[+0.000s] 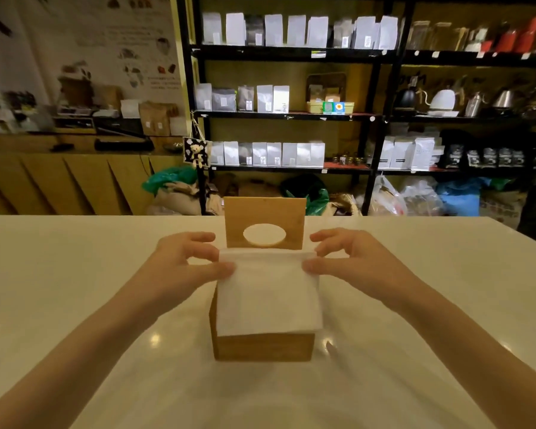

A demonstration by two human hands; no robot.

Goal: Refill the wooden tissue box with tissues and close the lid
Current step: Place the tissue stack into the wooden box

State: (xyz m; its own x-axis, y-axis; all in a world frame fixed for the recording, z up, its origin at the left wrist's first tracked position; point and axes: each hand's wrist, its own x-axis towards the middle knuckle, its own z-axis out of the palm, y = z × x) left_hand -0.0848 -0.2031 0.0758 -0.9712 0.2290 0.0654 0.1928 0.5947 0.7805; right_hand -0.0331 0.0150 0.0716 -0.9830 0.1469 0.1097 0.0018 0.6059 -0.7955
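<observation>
A wooden tissue box [263, 346] stands in the middle of the white table, its lid [265, 213] swung up and upright at the back, with an oval opening in it. A stack of white tissues [268, 300] sits on top of the box, overhanging its rim a little. My left hand [188, 261] pinches the stack's far left edge between thumb and fingers. My right hand [348, 258] pinches the far right edge the same way. The inside of the box is hidden by the tissues.
The white table [75, 305] spreads wide on both sides of the box. Behind it stand black shelves [375, 113] with white bags and kettles, a wooden counter [59, 168] at the left, and sacks on the floor.
</observation>
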